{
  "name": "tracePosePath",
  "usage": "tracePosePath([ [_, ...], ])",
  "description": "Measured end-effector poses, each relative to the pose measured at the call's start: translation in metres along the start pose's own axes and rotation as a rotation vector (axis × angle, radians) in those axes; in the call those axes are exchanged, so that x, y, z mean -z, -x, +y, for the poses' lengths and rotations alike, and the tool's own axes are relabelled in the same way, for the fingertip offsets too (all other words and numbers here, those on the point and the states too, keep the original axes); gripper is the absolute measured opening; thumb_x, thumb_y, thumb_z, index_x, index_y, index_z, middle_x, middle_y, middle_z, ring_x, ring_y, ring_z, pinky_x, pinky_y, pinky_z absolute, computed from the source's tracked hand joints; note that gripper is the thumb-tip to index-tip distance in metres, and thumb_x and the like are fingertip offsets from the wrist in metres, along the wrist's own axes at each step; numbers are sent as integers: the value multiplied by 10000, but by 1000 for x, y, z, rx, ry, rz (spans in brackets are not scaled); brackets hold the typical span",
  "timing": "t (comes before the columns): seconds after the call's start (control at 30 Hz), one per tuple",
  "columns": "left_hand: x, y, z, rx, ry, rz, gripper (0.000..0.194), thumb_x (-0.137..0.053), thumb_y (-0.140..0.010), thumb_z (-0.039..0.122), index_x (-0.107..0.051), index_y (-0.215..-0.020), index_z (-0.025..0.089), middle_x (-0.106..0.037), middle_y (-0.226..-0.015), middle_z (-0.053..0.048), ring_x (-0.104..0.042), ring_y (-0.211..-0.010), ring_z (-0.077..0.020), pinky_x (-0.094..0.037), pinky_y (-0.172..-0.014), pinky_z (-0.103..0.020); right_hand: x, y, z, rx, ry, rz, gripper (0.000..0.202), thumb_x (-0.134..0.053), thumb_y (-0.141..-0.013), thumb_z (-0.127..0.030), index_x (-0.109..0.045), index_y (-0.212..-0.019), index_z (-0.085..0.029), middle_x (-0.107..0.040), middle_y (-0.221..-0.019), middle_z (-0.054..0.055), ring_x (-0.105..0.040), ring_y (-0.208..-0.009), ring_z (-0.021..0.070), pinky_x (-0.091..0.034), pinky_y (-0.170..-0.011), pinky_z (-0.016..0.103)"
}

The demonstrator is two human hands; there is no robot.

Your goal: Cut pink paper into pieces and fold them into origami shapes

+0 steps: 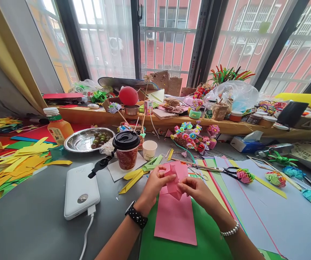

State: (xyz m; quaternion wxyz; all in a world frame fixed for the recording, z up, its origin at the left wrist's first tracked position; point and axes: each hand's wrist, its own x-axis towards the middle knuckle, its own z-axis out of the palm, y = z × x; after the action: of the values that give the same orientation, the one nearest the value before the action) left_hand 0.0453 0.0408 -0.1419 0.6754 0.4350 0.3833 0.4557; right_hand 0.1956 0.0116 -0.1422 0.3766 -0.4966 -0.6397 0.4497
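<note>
A folded piece of pink paper (174,189) is held up between my two hands, with creases and a pointed lower corner showing. My left hand (157,184) grips its left side, the thumb lying across the front. On the right edge, the fingertips of my right hand (195,189) pinch the paper. Beneath lies a flat pink sheet (175,224) on top of a green sheet (209,234). Folded yellow and green paper strips (137,173) rest just left of my left hand. Scissors with black handles (230,172) lie beyond my right hand.
At left stand a lidded cup (127,155), a paper cup (149,150), a steel plate (72,142) with green fruit and a cabled white power bank (82,193). Yellow paper strips (22,162) pile up far left. Paper balls (276,178) and large sheets (234,202) lie right.
</note>
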Motion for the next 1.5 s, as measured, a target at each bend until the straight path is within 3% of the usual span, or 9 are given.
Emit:
tracePosePath([
  [0.1,-1,1,-1,31,-48,-47,428,-706,-539,242,-389,-819,171,-585,-646,15,-553,-564,-119,-391,-556,-223,-2,0,1,9,14,53,280,-496,-729,-409,-590,-673,-151,-546,-608,4,-469,-563,115,-360,-527,221],
  [0.23,-3,1,0,29,-61,-28,442,-718,-513,246,-396,-807,176,-571,-611,31,-547,-548,-118,-381,-532,-215,-3,0,2,26,18,74,253,-513,-721,-382,-569,-636,-151,-536,-585,-2,-455,-544,111,-346,-513,220],
  [0.57,-1,0,2,12,17,43,467,-703,-543,212,-385,-882,159,-590,-665,8,-565,-581,-121,-416,-578,-231,-3,0,2,-12,3,36,232,-536,-694,-367,-565,-602,-156,-535,-561,-6,-459,-524,108,-347,-493,213],
  [0.73,-4,-1,-3,22,-42,-28,549,-709,-535,253,-398,-975,147,-614,-702,-27,-583,-604,-152,-425,-564,-251,-5,-1,2,-18,-20,54,214,-537,-689,-354,-566,-615,-156,-538,-558,-6,-468,-520,107,-355,-487,214],
  [0.97,-4,1,4,25,-105,-5,608,-736,-490,224,-386,-979,131,-606,-601,1,-553,-522,-125,-401,-520,-219,2,0,-1,-19,-53,-7,221,-563,-681,-365,-571,-626,-151,-546,-580,-6,-487,-545,105,-367,-510,212],
  [1.17,-6,3,1,92,-161,-83,558,-752,-458,220,-404,-891,167,-577,-513,46,-548,-498,-122,-372,-482,-194,12,-1,-2,-35,-128,104,288,-547,-685,-434,-582,-633,-152,-543,-576,-9,-485,-545,103,-375,-514,215],
  [1.3,-5,2,-8,94,-174,-164,538,-746,-477,233,-407,-890,177,-585,-534,35,-560,-521,-134,-378,-485,-200,10,-1,-2,-24,-114,101,280,-556,-676,-427,-602,-629,-154,-544,-580,-6,-479,-547,109,-377,-517,220],
  [1.5,-7,-2,-13,61,-185,-106,507,-739,-484,281,-430,-870,170,-570,-575,23,-557,-554,-136,-357,-495,-199,6,0,2,3,-36,171,274,-536,-692,-414,-592,-616,-157,-543,-581,-3,-469,-550,116,-364,-518,222],
])
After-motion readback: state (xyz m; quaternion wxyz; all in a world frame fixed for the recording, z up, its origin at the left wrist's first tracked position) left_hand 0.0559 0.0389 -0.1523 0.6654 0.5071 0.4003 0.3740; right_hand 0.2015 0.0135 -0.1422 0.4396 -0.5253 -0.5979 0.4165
